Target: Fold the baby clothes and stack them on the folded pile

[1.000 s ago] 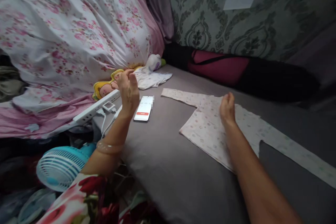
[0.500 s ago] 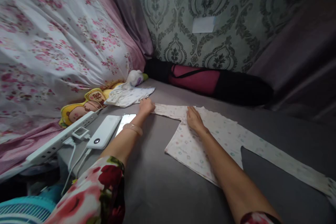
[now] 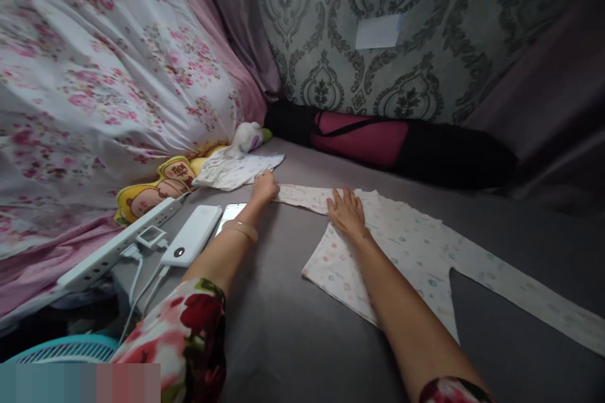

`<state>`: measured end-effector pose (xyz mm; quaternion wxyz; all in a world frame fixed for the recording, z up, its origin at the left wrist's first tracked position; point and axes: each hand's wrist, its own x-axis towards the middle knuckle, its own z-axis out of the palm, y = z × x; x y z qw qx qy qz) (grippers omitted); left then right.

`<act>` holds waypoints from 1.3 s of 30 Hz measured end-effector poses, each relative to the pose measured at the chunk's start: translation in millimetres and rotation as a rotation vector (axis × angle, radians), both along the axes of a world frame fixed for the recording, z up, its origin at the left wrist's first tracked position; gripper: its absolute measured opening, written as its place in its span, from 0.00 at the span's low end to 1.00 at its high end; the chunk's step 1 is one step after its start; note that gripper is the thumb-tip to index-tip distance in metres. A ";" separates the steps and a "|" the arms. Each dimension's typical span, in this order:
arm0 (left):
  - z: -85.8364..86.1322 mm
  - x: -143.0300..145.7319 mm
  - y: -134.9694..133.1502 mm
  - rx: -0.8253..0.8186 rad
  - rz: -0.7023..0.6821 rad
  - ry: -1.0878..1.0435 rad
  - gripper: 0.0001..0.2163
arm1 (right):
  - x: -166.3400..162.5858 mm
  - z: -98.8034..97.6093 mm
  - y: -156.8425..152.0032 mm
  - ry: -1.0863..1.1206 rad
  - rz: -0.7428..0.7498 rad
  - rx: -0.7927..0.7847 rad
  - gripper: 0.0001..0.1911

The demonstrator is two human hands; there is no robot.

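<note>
A small white long-sleeved shirt [image 3: 406, 245] with a pale print lies spread on the grey sheet [image 3: 278, 321]. Its left-hand sleeve points toward the folded clothes, and the other sleeve runs off to the right edge. My left hand [image 3: 265, 187] is closed around the cuff end of the left-hand sleeve. My right hand [image 3: 347, 211] lies flat, fingers spread, where that sleeve meets the body of the shirt. Just beyond my left hand is a crumpled white printed garment [image 3: 231, 169].
Left of my forearm are a phone [image 3: 229, 213], a white power bank [image 3: 191, 236] and a power strip [image 3: 118, 245] with cables. Yellow plush toys [image 3: 151, 195] lean by floral bedding [image 3: 118, 75]. A black and pink long bag [image 3: 362, 141] lies along the wall. A teal fan [image 3: 66, 346] is lower left.
My right hand has shifted slightly left toward the sleeve, turning flatter with its fingers spread. My left hand stays at the cuff. The view has moved a little.
</note>
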<state>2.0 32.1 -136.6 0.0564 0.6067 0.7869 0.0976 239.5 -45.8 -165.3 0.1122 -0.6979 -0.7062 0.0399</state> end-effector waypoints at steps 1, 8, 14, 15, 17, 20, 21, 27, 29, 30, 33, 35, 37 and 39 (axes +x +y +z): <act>0.4 2.5 -1.1 -0.009 0.014 -0.006 0.22 | -0.1 0.2 0.2 -0.002 0.000 -0.001 0.29; 7.0 10.8 -13.7 0.045 -0.031 0.024 0.18 | -1.4 -2.5 0.8 -0.016 -0.012 0.038 0.29; 14.5 32.7 -30.9 0.186 -0.293 0.147 0.17 | -1.8 -3.0 1.4 -0.018 -0.008 0.044 0.28; 12.8 45.4 -33.3 0.172 -0.410 0.142 0.17 | -1.8 -2.7 1.3 -0.017 -0.010 0.042 0.28; 4.8 75.4 -39.0 0.132 -0.631 0.094 0.16 | -1.7 -2.3 0.7 -0.018 -0.012 0.051 0.28; -13.4 111.0 -48.5 0.126 -0.722 0.047 0.19 | -1.5 -2.6 -0.7 -0.032 -0.002 0.070 0.27; -19.0 115.3 -51.1 0.114 -0.708 0.045 0.21 | -1.5 -2.9 -1.0 -0.037 0.002 0.071 0.27; -24.7 63.5 -46.2 -0.035 -0.585 0.106 0.29 | -2.2 -5.3 2.1 -0.006 0.010 0.070 0.27; -20.7 41.0 -40.0 -0.058 -0.492 0.139 0.29 | -2.1 -6.0 2.4 0.016 0.003 0.074 0.27; -19.4 33.0 -37.3 -0.065 -0.455 0.156 0.29 | -2.2 -6.2 1.8 0.025 -0.001 0.075 0.27; -20.3 21.5 -31.3 -0.059 -0.437 0.201 0.28 | -3.8 -5.3 -2.2 0.061 -0.016 0.067 0.27; -23.2 19.2 -27.6 -0.049 -0.467 0.220 0.27 | -4.5 -2.5 -3.1 0.106 -0.010 0.053 0.27; -24.9 17.4 -22.8 -0.075 -0.518 0.236 0.28 | -0.7 3.1 -1.5 0.191 0.020 0.008 0.28; -23.5 15.7 -17.8 -0.117 -0.531 0.264 0.28 | 11.5 11.8 -1.3 0.317 0.053 -0.039 0.30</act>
